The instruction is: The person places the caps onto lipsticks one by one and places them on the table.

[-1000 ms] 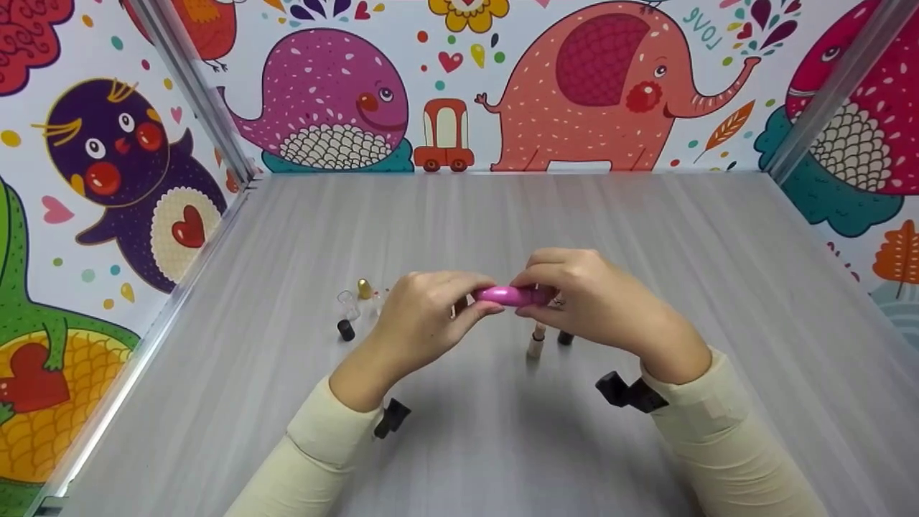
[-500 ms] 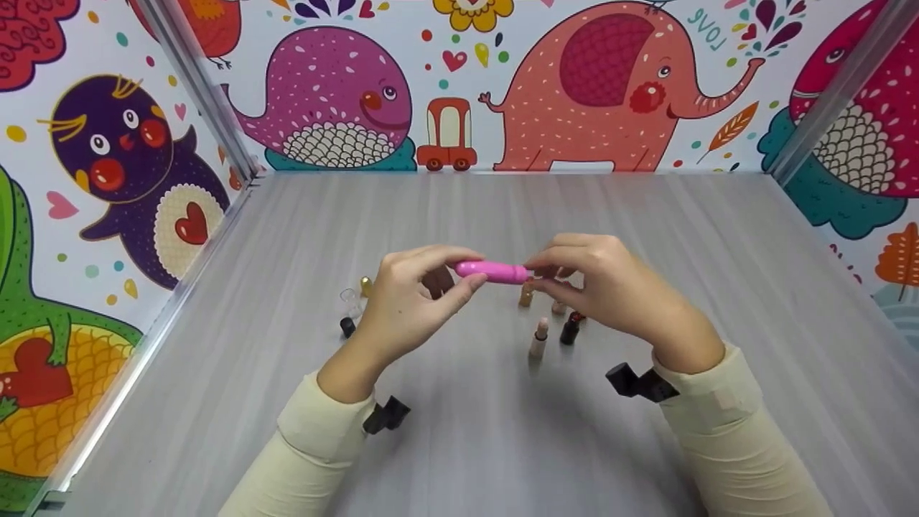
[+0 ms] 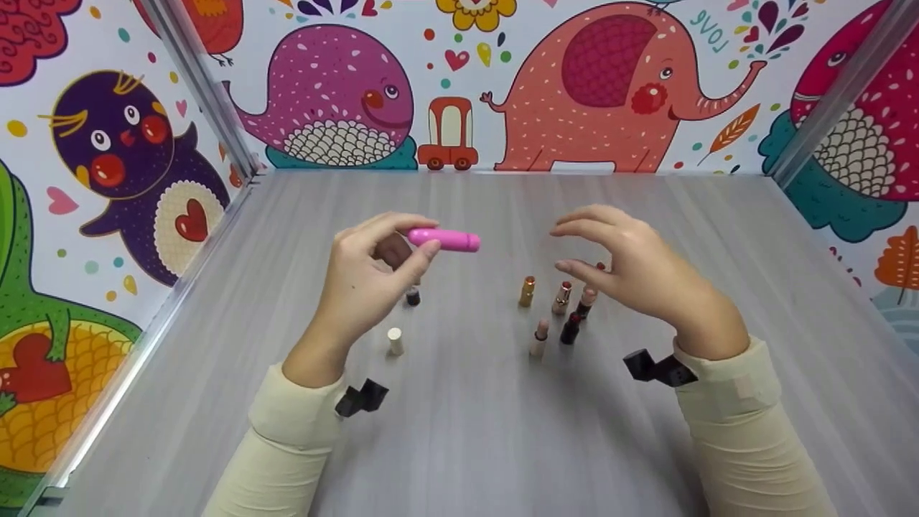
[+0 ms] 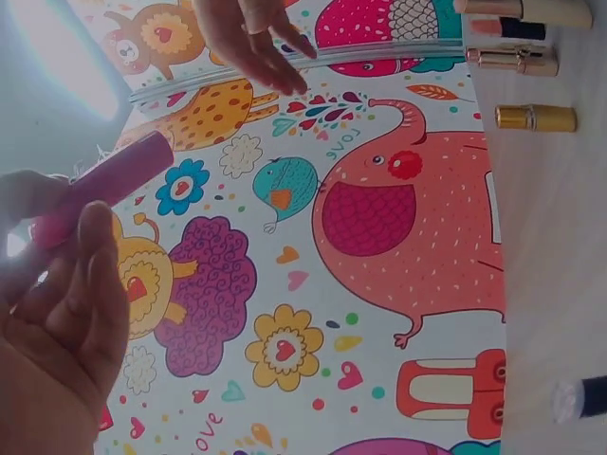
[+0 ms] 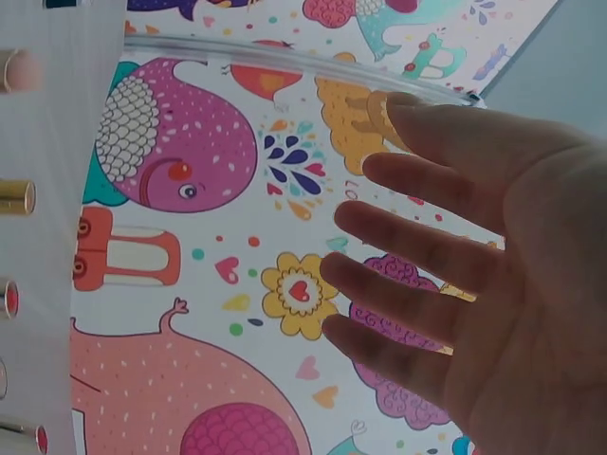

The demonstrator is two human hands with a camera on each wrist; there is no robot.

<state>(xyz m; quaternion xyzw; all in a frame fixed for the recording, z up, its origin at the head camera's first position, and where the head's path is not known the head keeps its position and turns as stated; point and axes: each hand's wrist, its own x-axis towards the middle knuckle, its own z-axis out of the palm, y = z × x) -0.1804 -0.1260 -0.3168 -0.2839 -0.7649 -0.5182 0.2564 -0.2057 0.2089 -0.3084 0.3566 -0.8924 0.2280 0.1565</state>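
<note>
My left hand (image 3: 359, 280) pinches a pink lipstick tube (image 3: 449, 240) between thumb and fingers, above the table. The tube lies nearly level, its rounded end in the grip and a ring near its free end. In the left wrist view the same tube (image 4: 119, 175) sticks up past the fingertips. Further right, my right hand (image 3: 632, 262) hovers with fingers apart and holds nothing; the right wrist view shows its spread fingers (image 5: 408, 275). Below it stand several uncapped lipsticks, among them a gold one (image 3: 527, 294), a black one (image 3: 571, 329) and a beige one (image 3: 538, 341).
A white cap (image 3: 395, 342) and a black cap (image 3: 413, 296) stand on the table near my left hand, which hides the area behind it. The grey table (image 3: 459, 445) ends at printed walls, with metal posts (image 3: 204, 93) at the corners.
My hands have moved apart and upward. The right hand has let go of the pink tube's end, and the left hand has carried the tube left. More lipsticks and the white cap now show.
</note>
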